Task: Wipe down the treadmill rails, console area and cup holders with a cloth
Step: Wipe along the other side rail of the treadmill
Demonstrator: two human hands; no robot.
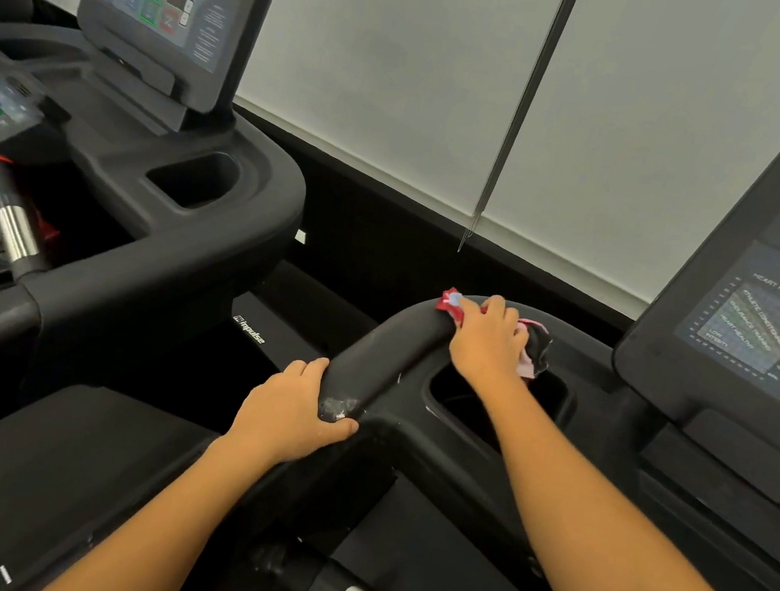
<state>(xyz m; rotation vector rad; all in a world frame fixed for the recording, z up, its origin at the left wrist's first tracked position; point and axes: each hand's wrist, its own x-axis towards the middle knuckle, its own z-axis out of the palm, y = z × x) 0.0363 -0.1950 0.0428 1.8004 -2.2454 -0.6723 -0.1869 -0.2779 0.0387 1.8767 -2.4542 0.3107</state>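
White roller blinds (408,64), thin hanging cord (530,96), dark wall band (389,227) beneath

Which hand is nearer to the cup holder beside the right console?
Right. The right hand, holding the cloth, is at the far rim of the cup holder; the left hand grips the rail further left.

White "impulse" logo on black plastic treadmill cover (249,329). "HEART RATE ZONES" chart heading on dark grey console panel (757,329).

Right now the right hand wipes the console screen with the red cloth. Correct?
No. In the head view the right hand holds the red cloth against the curved corner of the rail, not on the console screen.
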